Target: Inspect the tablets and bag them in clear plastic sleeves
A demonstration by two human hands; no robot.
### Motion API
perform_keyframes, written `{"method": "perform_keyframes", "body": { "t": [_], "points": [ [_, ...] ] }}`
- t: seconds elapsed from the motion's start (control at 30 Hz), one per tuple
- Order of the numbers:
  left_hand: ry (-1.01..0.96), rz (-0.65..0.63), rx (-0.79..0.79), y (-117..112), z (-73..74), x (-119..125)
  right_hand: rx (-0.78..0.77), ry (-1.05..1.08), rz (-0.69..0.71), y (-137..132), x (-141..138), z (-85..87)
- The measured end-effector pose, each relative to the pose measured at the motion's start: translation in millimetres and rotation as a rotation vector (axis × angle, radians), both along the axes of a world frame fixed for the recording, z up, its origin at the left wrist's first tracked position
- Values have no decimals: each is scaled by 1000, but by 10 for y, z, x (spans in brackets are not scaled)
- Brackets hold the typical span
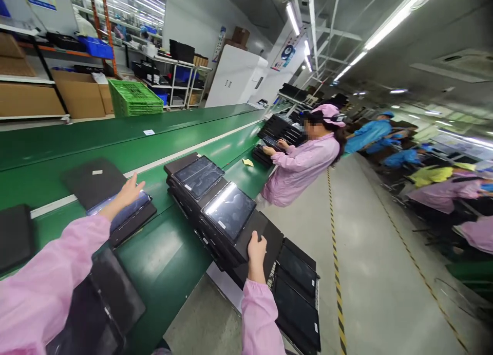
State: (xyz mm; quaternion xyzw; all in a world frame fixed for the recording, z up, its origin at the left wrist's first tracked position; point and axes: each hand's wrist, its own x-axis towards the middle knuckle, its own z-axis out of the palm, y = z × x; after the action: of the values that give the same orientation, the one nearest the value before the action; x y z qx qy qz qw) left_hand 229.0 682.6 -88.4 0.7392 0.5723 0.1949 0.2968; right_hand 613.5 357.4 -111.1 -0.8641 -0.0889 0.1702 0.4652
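Note:
My left hand (129, 190) lies with fingers stretched out on a glossy dark tablet (131, 213) that rests on the green conveyor belt (162, 257). My right hand (256, 252) is closed on the near edge of a black tablet (262, 237) at the end of a row of stacked tablets (208, 195) along the belt's near edge. Both arms wear pink sleeves. Beside my left hand lies a flat black panel (93, 181).
A person in a pink coat and cap (300, 162) handles tablets farther down the belt. More people in blue, pink and yellow sit at the right. A rack of dark panels (296, 293) stands below my right hand. Green crates (134, 97) and cardboard boxes (79, 93) lie beyond the belt.

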Motion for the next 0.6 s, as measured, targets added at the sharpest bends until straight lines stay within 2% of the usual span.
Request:
{"method": "perform_keyframes", "body": {
  "t": [0.07, 0.13, 0.23, 0.3, 0.37, 0.43, 0.5, 0.53, 0.57, 0.6],
  "points": [
    [-66, 140, -21, -363, 0, -697, -108, -55, -46, 35, -21, 93],
    [-128, 289, -11, -842, -2, -1435, -204, -113, -41, 11, -84, 223],
    [-132, 556, 30, -1791, 14, -2420, -306, -242, 49, -74, -272, 451],
    [-61, 698, 70, -2535, 25, -2874, -326, -387, 127, -37, -499, 570],
    [63, 767, 148, -3288, -4, -3122, -266, -560, 259, 137, -906, 614],
    [172, 756, 259, -3982, -104, -3188, -131, -655, 508, 379, -1574, 571],
    [237, 714, 315, -4580, -269, -3128, 29, -606, 881, 570, -2470, 463],
    [259, 682, 317, -4836, -365, -3072, 109, -567, 1128, 625, -2961, 398],
    [273, 649, 324, -5063, -462, -3010, 169, -529, 1400, 655, -3450, 333],
    [290, 623, 323, -5257, -552, -2948, 200, -503, 1568, 668, -3917, 271]
  ]
}}
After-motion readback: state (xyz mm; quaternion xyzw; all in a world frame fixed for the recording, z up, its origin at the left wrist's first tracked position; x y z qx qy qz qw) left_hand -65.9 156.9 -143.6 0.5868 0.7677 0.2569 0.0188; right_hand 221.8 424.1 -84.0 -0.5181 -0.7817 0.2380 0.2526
